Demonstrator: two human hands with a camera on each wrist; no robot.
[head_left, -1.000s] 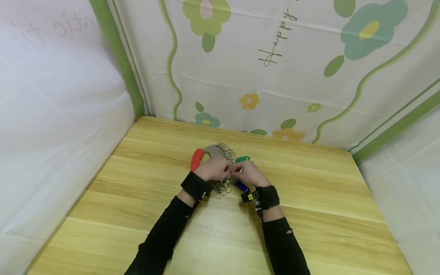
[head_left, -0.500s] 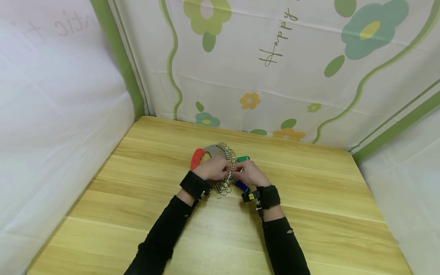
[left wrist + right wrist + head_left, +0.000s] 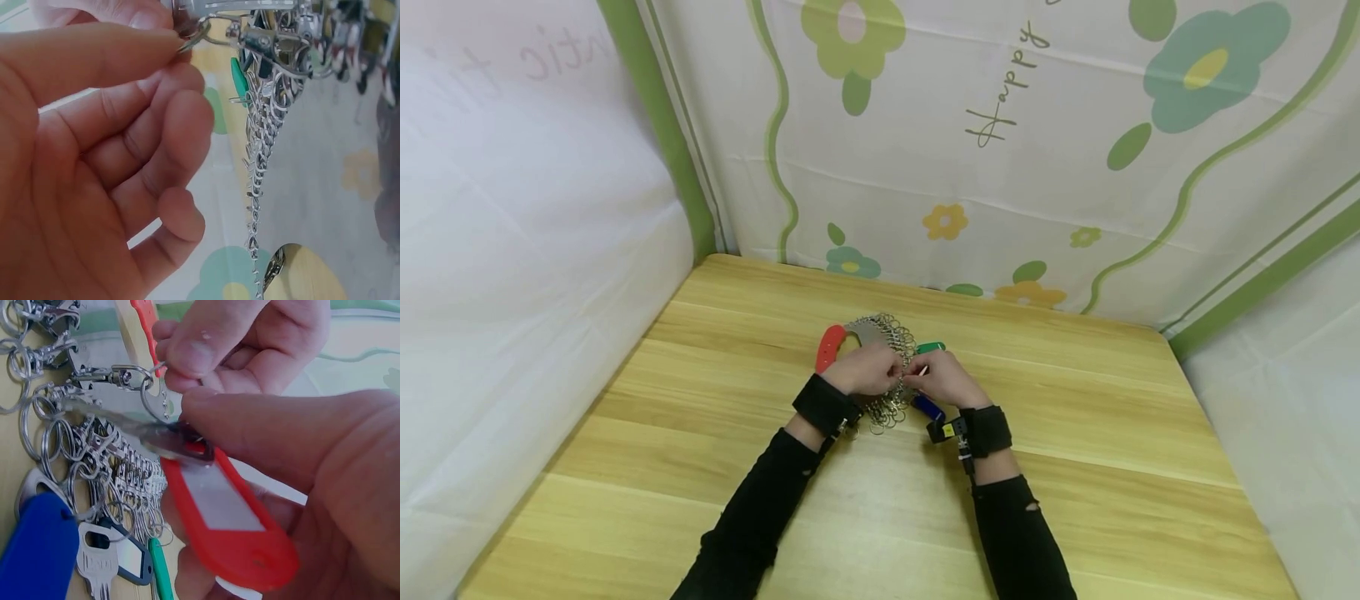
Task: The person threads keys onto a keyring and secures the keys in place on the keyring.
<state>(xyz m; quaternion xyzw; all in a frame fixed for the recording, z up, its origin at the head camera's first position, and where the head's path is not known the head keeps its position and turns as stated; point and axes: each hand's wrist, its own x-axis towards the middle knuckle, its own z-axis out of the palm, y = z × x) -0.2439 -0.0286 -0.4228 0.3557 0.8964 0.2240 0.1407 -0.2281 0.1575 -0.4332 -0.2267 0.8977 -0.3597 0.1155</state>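
Note:
In the head view, my left hand (image 3: 867, 368) and right hand (image 3: 952, 380) meet over a large key holder with a red handle (image 3: 831, 347) and a curved metal plate (image 3: 871, 332). Rows of swivel clasps and rings line that plate. Thumb and fingertip of the left hand pinch a small split ring (image 3: 197, 39), joined to a swivel clasp (image 3: 265, 45). In the right wrist view, the right hand pinches a key (image 3: 178, 442) close against the ring. A red key tag (image 3: 275, 559) with a white label hangs at the key's head. Fingers partly hide where ring and key meet.
A blue key tag (image 3: 40, 550), a loose-hanging silver key (image 3: 97, 557), a dark tag (image 3: 132, 559) and a green tag (image 3: 160, 569) sit among the rings. The wooden table (image 3: 1075, 417) is bounded by white patterned cloth (image 3: 880, 167) at the back and sides.
The hands stay in the same place over the key holder. Only the right fingertips shift slightly at the ring.

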